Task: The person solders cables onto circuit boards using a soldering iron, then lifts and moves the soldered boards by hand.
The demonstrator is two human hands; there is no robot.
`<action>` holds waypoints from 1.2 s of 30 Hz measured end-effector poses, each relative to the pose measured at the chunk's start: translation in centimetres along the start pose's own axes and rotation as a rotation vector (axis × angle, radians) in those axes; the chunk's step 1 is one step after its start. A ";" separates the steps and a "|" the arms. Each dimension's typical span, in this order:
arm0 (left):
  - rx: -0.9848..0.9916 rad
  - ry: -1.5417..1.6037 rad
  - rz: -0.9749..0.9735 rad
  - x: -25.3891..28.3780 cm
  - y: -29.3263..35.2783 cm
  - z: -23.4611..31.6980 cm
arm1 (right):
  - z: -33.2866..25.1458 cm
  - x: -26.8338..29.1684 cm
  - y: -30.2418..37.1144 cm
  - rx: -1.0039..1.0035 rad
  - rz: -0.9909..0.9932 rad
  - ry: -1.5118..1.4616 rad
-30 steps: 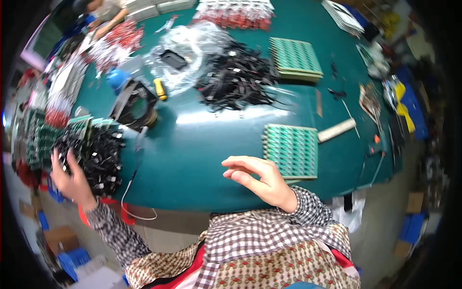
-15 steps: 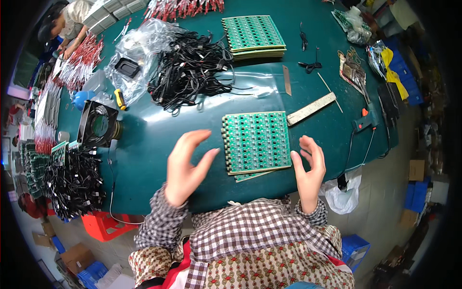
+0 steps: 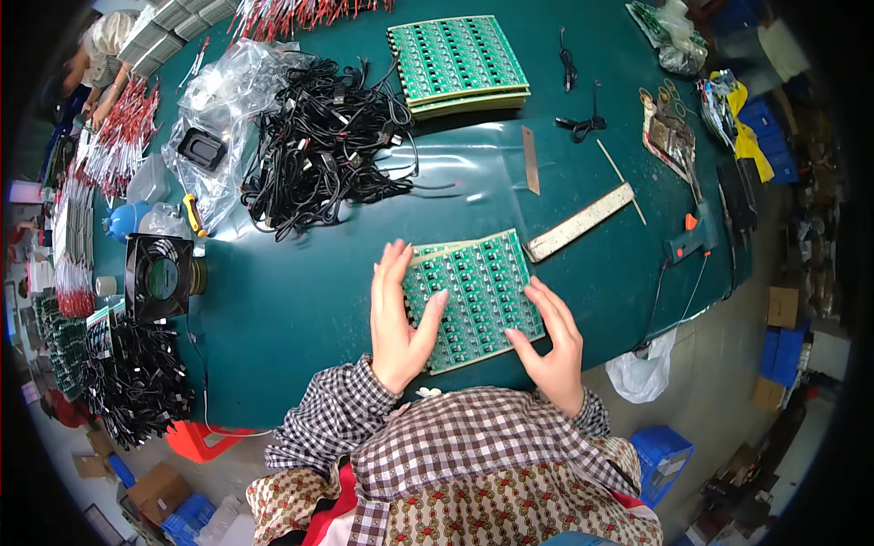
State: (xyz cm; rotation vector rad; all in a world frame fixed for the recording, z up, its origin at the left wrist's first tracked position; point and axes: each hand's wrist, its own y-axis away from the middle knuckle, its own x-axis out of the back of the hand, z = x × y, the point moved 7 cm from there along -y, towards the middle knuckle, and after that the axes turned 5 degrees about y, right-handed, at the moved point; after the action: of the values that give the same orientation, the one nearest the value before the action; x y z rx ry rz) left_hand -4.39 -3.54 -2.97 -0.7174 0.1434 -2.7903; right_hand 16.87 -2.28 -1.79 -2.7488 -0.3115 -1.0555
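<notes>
A stack of green circuit board panels [image 3: 475,289] lies on the green table [image 3: 300,300] near its front edge. My left hand [image 3: 399,318] rests flat on the stack's left side, fingers spread along its edge. On the right front corner of the same stack sits my right hand [image 3: 551,337], fingers pressing the panels. Both hands squeeze the stack from its two sides. A checked sleeve covers each forearm.
A tangle of black cables [image 3: 319,136] lies behind, beside a clear plastic bag [image 3: 196,118]. Another panel stack [image 3: 458,62] sits at the back. A metal ruler [image 3: 580,221], a glue gun [image 3: 692,238], a black fan [image 3: 159,278] and more cables [image 3: 137,373] surround the area. A person [image 3: 96,55] works far left.
Both hands dropped from the air onto the panel stack. My left hand came in from the far left cable pile. The stack now lies slightly turned.
</notes>
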 end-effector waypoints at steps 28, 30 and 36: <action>-0.709 0.778 -0.645 -9.1 1.4 23.8 | -1.2 23.2 -28.9 0.094 0.473 -0.668; -0.797 0.886 -0.543 -9.1 1.5 23.6 | 2.1 21.9 -31.1 -0.007 0.507 -0.771; -0.617 1.394 -0.985 -4.9 6.0 24.2 | 8.3 24.5 -30.4 -0.054 0.736 0.609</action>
State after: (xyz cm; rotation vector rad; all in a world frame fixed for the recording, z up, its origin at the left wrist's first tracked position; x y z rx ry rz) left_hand 12.81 -8.74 15.01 1.6627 1.1552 -3.4787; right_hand 32.17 32.11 11.47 -2.1001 0.7496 -1.5463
